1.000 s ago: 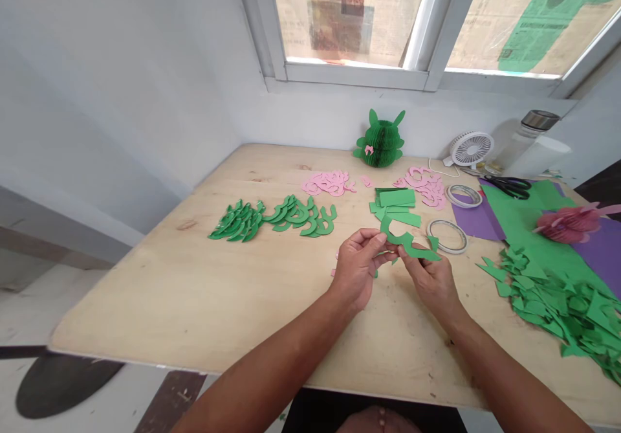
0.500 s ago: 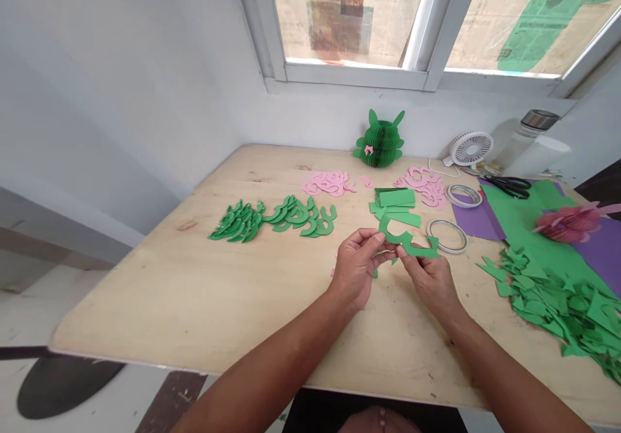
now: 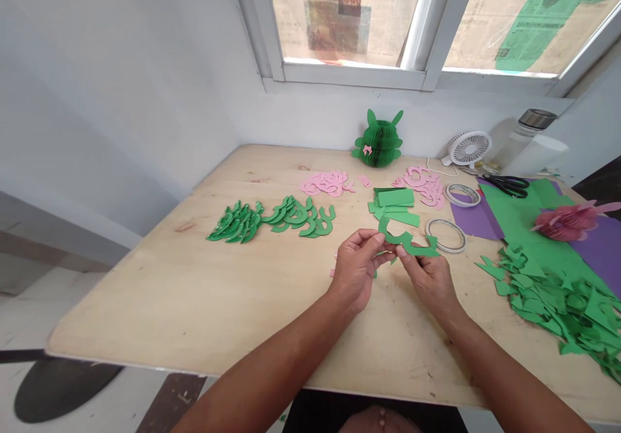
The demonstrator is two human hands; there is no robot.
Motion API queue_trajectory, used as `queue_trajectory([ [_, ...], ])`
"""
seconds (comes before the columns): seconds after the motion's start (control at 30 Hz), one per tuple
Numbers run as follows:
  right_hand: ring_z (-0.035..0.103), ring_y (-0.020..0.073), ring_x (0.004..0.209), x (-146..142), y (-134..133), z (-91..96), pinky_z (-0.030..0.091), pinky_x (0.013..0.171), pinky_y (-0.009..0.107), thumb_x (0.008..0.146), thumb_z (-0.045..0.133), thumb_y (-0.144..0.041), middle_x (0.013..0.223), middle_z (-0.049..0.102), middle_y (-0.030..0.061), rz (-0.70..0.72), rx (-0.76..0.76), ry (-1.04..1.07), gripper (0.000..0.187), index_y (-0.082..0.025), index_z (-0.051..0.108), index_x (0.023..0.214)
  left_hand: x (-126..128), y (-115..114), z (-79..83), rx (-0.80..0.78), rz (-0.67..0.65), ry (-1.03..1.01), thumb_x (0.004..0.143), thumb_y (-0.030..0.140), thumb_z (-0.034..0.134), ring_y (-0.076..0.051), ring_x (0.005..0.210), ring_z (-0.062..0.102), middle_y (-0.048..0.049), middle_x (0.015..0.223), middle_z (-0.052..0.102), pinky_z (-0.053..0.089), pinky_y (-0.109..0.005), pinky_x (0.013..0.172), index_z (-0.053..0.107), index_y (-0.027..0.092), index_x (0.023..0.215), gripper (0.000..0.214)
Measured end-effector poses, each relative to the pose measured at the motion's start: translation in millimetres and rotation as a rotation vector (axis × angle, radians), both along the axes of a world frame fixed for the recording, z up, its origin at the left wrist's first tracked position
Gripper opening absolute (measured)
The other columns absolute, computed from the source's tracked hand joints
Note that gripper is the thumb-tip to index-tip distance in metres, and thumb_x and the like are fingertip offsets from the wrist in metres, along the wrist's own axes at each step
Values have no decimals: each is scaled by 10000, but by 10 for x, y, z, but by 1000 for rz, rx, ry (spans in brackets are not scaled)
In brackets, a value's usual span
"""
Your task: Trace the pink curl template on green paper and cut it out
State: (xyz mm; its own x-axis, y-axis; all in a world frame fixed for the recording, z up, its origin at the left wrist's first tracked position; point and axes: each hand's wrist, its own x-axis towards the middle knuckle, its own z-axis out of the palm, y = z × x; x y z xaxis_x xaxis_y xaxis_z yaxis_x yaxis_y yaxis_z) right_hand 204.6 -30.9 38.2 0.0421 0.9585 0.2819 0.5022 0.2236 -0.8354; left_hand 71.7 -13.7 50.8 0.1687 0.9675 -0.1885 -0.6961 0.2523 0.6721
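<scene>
Between my two hands is a curved green paper cutout (image 3: 406,241), wavy with two open loops, held just above the table. My left hand (image 3: 358,261) pinches its left part between thumb and fingers. At its lower middle and right, my right hand (image 3: 427,277) grips it with the thumb on top. Small bits of pink and green paper show partly behind my left hand. Just beyond the cutout lie green paper rectangles (image 3: 396,199) in a loose stack. A roll of tape (image 3: 445,235) lies flat to the right of it.
Left on the table are green curved cutouts (image 3: 303,216) and folded green pieces (image 3: 236,221). Pink cutouts (image 3: 326,183) lie farther back, near a green honeycomb paper figure (image 3: 381,143). To the right are green scraps (image 3: 563,297), scissors (image 3: 507,185), a small fan (image 3: 469,148) and a bottle (image 3: 521,136).
The right part of the green cutout has tilted slightly, its loop looking a little more open. Both hands keep nearly the same place and grip; the whole view has shifted slightly.
</scene>
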Motion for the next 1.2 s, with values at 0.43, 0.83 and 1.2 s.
queue_trajectory([
  [0.43, 431, 131, 530, -17, -4, 24, 352, 503, 243, 834, 549, -410, 538, 467, -22, 12, -28, 75, 301, -178, 570, 644, -2, 1, -10, 2, -3, 4, 663, 252, 743, -147, 693, 627, -18, 701, 645, 502, -311, 728, 560, 157, 743, 221],
  [0.83, 361, 109, 495, -1, 7, -26, 281, 466, 237, 813, 582, -379, 511, 404, -44, 9, -12, 97, 305, -189, 499, 589, 0, -1, -10, -2, 0, 19, 651, 264, 751, -148, 694, 630, -21, 710, 655, 502, -310, 722, 560, 157, 740, 236],
  [1.2, 333, 102, 490, -9, 11, -22, 248, 464, 243, 826, 563, -361, 513, 389, -43, 24, -4, 84, 347, -202, 395, 566, -1, 2, -13, -10, 18, 15, 646, 269, 755, -141, 685, 629, -23, 710, 661, 506, -299, 709, 565, 155, 740, 241],
])
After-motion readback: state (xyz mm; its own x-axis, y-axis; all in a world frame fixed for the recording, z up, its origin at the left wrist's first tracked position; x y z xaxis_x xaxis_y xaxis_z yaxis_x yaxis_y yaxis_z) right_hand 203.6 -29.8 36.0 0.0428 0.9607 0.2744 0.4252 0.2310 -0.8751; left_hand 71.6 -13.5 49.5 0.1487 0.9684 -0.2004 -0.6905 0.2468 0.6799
